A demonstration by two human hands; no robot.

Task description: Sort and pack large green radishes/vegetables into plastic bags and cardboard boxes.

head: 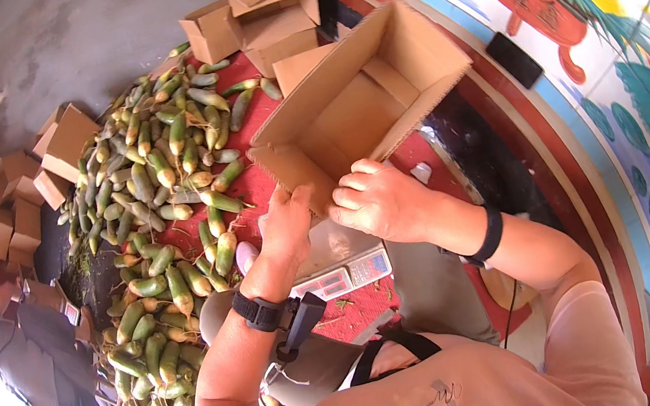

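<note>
An open, tilted cardboard box [348,112] stands before me with nothing in it that I can see. My left hand [286,219] grips its near left corner, thumb up against the wall. My right hand [373,201] holds the near edge, its fingers curled over the rim. Under the box and my hands is a digital weighing scale [340,271] with a metal plate; its display and keypad face me. To the left lies a large heap of green radishes [161,166], whose nearer part [160,353] reaches down beside my left arm.
Open cardboard boxes stand beyond the heap [276,24] and at the far left [67,143]. Another person [42,360] bends at the left. A red carpet [356,310] lies under the scale. A painted tile wall [637,105] runs along the right, with a black phone [514,60] by it.
</note>
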